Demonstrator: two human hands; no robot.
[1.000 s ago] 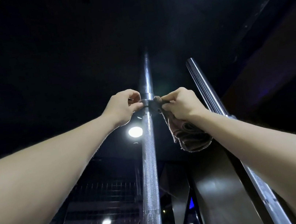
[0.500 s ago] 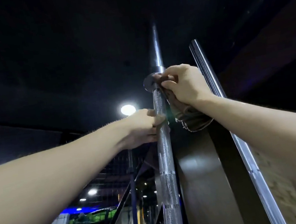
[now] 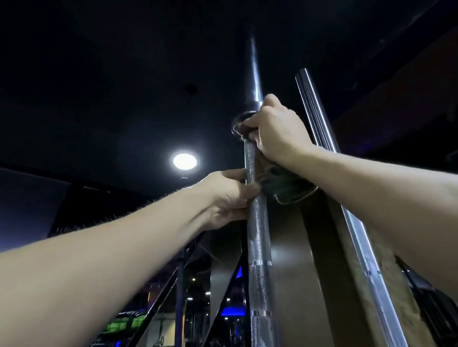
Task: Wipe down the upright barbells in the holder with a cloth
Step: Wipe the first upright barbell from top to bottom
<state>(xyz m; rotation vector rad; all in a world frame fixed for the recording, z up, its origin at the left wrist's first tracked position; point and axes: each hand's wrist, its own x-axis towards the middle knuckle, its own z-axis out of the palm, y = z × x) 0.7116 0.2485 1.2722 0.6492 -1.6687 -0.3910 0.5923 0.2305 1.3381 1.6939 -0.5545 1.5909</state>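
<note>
1. Overhead, two upright barbells stand side by side: the near barbell point(image 3: 255, 246) in the middle and a second barbell point(image 3: 358, 231) just to its right
2. One cloth point(image 3: 285, 182), brownish and bunched, hangs against the near barbell below its collar point(image 3: 241, 122)
3. The near barbell is silvery, with a knurled shaft and a smooth sleeve above
4. The right hand point(image 3: 276, 130) grips the cloth round the shaft just under the collar
5. The left hand point(image 3: 226, 196) pinches the shaft lower down, thumb in front
6. One round ceiling light point(image 3: 185, 161) glows left of the bars

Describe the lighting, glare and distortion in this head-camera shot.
Head view: dim overall, black ceiling; one round ceiling lamp blows out white; glare streaks the near barbell and the second barbell; wide-angle stretch enlarges both forearms; cloth murky.
</note>
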